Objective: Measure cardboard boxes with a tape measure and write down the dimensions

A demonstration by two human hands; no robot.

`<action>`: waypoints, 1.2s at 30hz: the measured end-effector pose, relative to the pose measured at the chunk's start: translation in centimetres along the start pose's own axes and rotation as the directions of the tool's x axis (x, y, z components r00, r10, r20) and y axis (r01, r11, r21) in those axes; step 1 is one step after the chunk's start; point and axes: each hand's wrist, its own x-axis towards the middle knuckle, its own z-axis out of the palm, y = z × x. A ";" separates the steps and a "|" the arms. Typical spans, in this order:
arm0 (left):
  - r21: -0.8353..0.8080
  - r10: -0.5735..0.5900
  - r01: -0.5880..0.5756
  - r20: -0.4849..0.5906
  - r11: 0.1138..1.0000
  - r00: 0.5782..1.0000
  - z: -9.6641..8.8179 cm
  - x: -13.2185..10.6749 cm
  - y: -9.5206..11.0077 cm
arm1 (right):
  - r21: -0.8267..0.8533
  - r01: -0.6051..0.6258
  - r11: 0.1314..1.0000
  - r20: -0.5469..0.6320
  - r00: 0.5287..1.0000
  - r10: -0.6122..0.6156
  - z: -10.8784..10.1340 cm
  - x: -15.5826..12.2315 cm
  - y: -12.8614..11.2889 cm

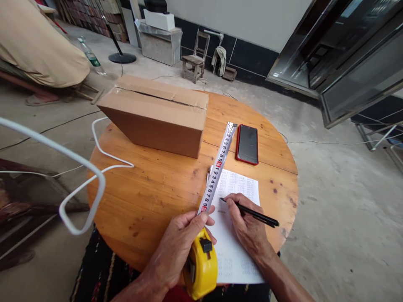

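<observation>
A round, honey-brown wooden table [151, 188] with dark knots carried the things. On its far left part sat a brown rectangular cardboard box [154, 130]. To the box's right lay a black-screened smartphone in a red case [247, 144]. Nearer, right of centre, lay a white paper sheet [229, 247] with handwritten columns, reaching the near edge.

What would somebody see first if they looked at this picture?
Probably the bright yellow tape measure in the left hand, its numbered blade pulled out. Then maybe the big brown cardboard box toward the back left of the round wooden table, and the red-edged phone to the box's right.
</observation>
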 end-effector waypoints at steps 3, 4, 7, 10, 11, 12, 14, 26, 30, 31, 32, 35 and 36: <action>-0.006 -0.001 0.001 0.001 1.000 1.000 -0.1 0.0 -0.1 | -0.020 0.004 1.000 -0.001 1.000 -0.004 0.1 0.0 0.1; -0.009 -0.003 0.003 0.002 1.000 1.000 -0.1 0.1 -0.1 | -0.027 0.006 1.000 -0.004 1.000 -0.006 0.1 0.0 0.1; -0.006 -0.008 0.008 0.005 1.000 1.000 -0.1 0.1 0.0 | -0.037 0.011 0.999 -0.010 1.000 -0.011 0.1 0.0 0.2; 0.001 0.002 -0.002 0.011 1.000 1.000 -0.1 0.1 0.0 | -0.032 0.006 0.999 -0.019 1.000 -0.006 0.2 0.0 0.2; 0.000 0.006 -0.006 0.012 1.000 1.000 -0.1 0.1 0.0 | -0.031 0.002 1.000 -0.026 1.000 -0.003 0.2 -0.1 0.2; -0.001 0.007 -0.007 0.011 1.000 1.000 -0.1 0.1 0.0 | -0.031 -0.001 1.000 -0.032 0.999 0.000 0.2 -0.1 0.2; -0.007 0.003 -0.003 0.009 1.000 1.000 0.0 0.2 0.0 | -0.031 -0.002 1.000 -0.044 0.999 0.000 0.2 -0.1 0.2; 0.019 0.010 -0.010 0.008 1.000 1.000 0.0 0.2 -0.1 | -0.024 0.002 1.000 -0.025 1.000 -0.003 0.2 0.0 0.2; 0.012 0.006 -0.006 0.007 1.000 1.000 0.1 0.1 0.1 | 0.004 -0.029 1.000 -0.068 0.997 0.029 0.1 -0.4 0.4; 0.011 0.004 -0.004 0.004 1.000 1.000 0.1 0.0 0.2 | 0.010 -0.041 0.999 -0.077 0.996 0.042 0.1 -0.4 0.4; 0.012 0.002 -0.002 0.001 1.000 1.000 0.1 0.0 0.2 | 0.014 -0.052 0.999 -0.081 0.995 0.053 0.1 -0.5 0.5; 0.013 0.002 -0.002 -0.003 1.000 1.000 0.1 -0.1 0.3 | 0.012 -0.066 0.998 -0.074 0.995 0.066 0.1 -0.5 0.5; 0.014 0.003 -0.003 -0.004 1.000 1.000 0.2 -0.1 0.4 | 0.009 -0.067 0.998 -0.072 0.995 0.067 0.1 -0.4 0.4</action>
